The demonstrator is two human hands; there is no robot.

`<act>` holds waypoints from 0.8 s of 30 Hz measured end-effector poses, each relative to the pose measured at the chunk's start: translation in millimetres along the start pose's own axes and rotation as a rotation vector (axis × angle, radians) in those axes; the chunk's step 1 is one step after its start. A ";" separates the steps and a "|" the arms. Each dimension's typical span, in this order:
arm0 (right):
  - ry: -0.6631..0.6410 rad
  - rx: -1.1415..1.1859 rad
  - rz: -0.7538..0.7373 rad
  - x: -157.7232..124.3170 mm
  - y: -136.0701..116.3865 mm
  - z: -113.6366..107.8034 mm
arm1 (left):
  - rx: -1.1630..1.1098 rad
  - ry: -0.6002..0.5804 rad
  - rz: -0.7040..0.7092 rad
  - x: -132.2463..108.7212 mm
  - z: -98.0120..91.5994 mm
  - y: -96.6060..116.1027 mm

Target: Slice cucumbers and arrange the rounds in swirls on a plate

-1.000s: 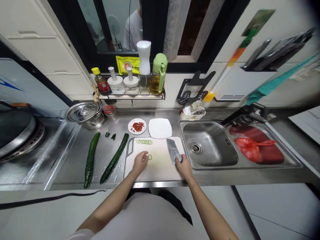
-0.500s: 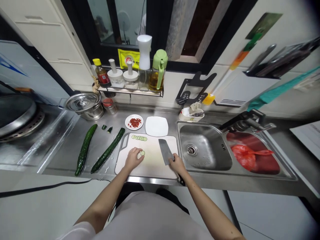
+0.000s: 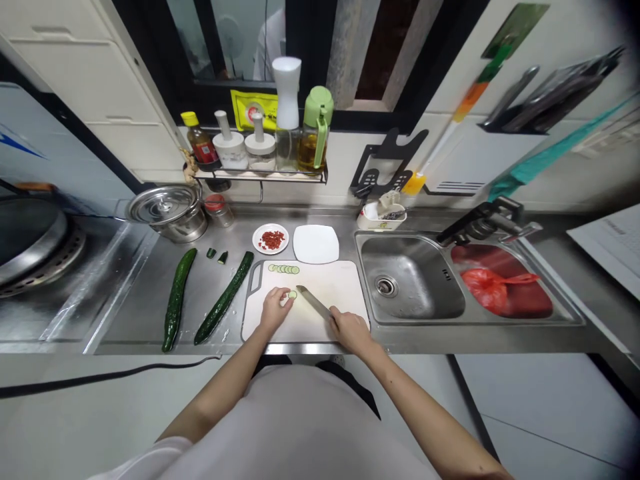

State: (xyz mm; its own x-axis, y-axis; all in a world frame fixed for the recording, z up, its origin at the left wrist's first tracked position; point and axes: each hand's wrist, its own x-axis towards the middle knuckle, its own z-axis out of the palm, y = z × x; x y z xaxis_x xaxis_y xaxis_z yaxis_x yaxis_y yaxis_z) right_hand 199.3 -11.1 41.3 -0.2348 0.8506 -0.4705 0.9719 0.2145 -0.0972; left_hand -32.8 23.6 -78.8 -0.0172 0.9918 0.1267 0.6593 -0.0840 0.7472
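Note:
My left hand [image 3: 277,309] pinches a small piece of cucumber [image 3: 293,294], its pale cut face turned toward the knife. In my right hand [image 3: 349,327] is the handle of a cleaver [image 3: 315,302], its blade turned nearly edge-on with the tip close to the cucumber piece. Both hands are over the white cutting board [image 3: 320,330]. A row of overlapping cucumber slices [image 3: 284,269] lies near the board's far edge. Left of the board are two whole-looking cucumbers, one long cucumber [image 3: 225,298] close by and another cucumber [image 3: 179,300] farther out.
Behind the board stand a plate of chopped red pieces [image 3: 271,249] and a white square plate [image 3: 316,244]. Cucumber ends [image 3: 223,258] lie on the steel counter. A sink [image 3: 410,313] adjoins on the right; a lidded pot [image 3: 170,217] stands back left. A rack [image 3: 265,177] holds seasonings.
My right hand has brought the cleaver left toward the cucumber piece and turned its blade from flat-facing to edge-on. The left hand still pinches the piece. The camera view has shifted slightly.

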 end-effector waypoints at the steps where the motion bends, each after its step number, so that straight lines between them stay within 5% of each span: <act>1: -0.008 -0.023 -0.019 -0.8 -1.0 -0.8 | -0.012 0.005 -0.003 -0.1 0.2 -0.8; 24: -0.107 -0.053 -0.064 6.0 -22.7 10.2 | 0.036 -0.002 0.005 -0.5 0.6 1.1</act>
State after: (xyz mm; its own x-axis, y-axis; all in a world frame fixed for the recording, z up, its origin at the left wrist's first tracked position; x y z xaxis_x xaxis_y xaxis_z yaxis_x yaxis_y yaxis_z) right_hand 176.0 -15.8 31.7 -0.2904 0.7787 -0.5562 0.9520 0.2941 -0.0853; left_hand -31.6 23.1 -78.5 -0.0126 0.9916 0.1288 0.6863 -0.0851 0.7223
